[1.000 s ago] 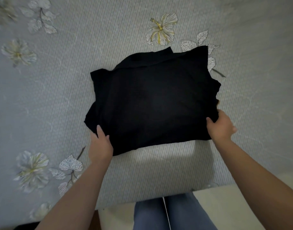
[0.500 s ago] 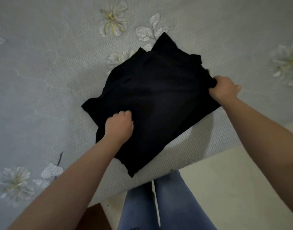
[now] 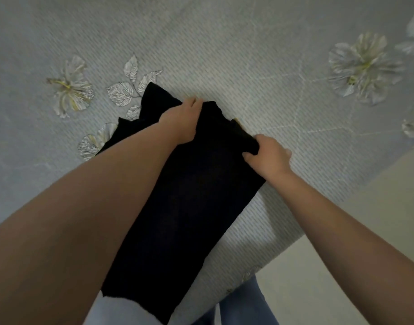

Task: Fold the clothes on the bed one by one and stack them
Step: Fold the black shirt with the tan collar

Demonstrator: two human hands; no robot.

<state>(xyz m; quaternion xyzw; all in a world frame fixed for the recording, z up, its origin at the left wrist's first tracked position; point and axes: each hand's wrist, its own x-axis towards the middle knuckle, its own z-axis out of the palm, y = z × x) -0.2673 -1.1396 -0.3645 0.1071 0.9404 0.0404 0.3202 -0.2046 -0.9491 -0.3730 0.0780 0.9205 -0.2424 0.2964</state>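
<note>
While both bare forearms reach out over the bed, a black, soft fabric garment (image 3: 192, 207) lies folded into a long, narrow band on the grey-blue textured bedspread printed with pale flowers and leaves (image 3: 260, 73), running from near the bed's edge by the person's legs away toward the middle of the bed. At the far end of that band, the left hand (image 3: 181, 123) rests on top of the cloth with its fingers curled over the far edge, gripping the fabric there. Just beside it, on the band's right side, the right hand (image 3: 268, 156) pinches a bunched corner of the same garment, thumb on the upper face and fingers tucked round the edge. Some of the black cloth sticks out to the left beneath the left forearm, covering part of a printed leaf. Past the bed's edge, blue denim trouser legs (image 3: 243, 306) show at the bottom, standing on a pale, cream-coloured floor (image 3: 342, 266).
</note>
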